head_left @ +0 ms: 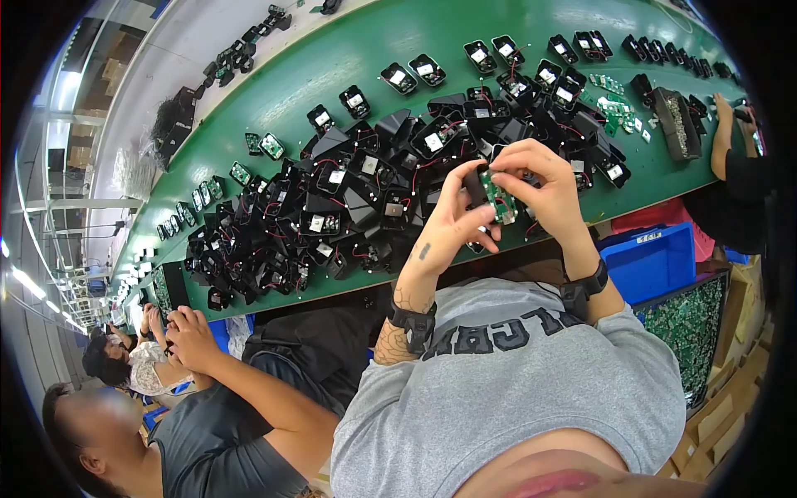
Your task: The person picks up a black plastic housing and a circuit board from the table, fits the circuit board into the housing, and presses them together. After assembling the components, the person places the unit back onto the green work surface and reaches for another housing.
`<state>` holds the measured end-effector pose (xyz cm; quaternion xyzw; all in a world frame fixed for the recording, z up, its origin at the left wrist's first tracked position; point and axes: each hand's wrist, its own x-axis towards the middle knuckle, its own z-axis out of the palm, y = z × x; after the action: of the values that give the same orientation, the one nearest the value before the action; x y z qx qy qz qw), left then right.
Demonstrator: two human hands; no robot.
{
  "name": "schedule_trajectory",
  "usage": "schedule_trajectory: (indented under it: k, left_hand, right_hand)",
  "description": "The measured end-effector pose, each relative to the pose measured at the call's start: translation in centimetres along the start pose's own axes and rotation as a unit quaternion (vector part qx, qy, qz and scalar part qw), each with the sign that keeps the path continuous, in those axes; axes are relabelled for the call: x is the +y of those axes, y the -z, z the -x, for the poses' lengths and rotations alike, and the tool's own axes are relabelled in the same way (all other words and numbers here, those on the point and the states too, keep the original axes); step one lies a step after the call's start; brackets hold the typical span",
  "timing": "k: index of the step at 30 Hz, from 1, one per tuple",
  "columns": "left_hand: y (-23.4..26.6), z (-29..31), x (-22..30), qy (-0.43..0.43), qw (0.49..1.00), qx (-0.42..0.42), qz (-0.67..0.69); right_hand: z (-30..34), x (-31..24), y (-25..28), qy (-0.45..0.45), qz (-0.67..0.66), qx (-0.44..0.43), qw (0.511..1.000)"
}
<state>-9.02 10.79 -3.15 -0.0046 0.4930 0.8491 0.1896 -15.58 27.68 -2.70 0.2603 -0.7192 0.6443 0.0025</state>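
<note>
Above a green workbench [357,62], two bare hands are meeting over a green circuit board [501,201]. We are seeing the left hand [452,222] closing around the lower part of the board, its thumb pressing near the bottom end, while a dark plastic piece [474,186] is sitting against the board's left side. The right hand [545,187] is narrowing to a pinch at the board's upper end; we are not managing to tell whether a wire is lying between those fingertips too. The board is hanging in the air just in front of the bench's near edge, beside a heap of black housings [361,207] trailing red wires. Beyond the heap, open housings [354,101] are standing in a loose row, and loose circuit boards [616,112] are lying toward the right. To the left, a co-worker's hand [193,336] is working at the same bench.

We are judging the step in hand to be close two-handed work on the board, fitting or checking, without being sure which. The next move, in our view, is calling for a steady left hold and light right fingertips, sparing any thin leads from strain.
</note>
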Motion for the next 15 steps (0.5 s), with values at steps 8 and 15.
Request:
schedule_trajectory:
  k: [8,15]
  left_hand:
    - [-0.1,-0.3,-0.6,-0.059,0.996,0.061,-0.01]
    - [-0.4,-0.8,-0.9,-0.067,0.992,0.071,-0.086]
  right_hand:
    - [0.0,-0.2,0.6,0.15,0.147,-0.048,0.976]
    - [0.0,0.1,0.5,0.177,0.151,-0.063,0.97]
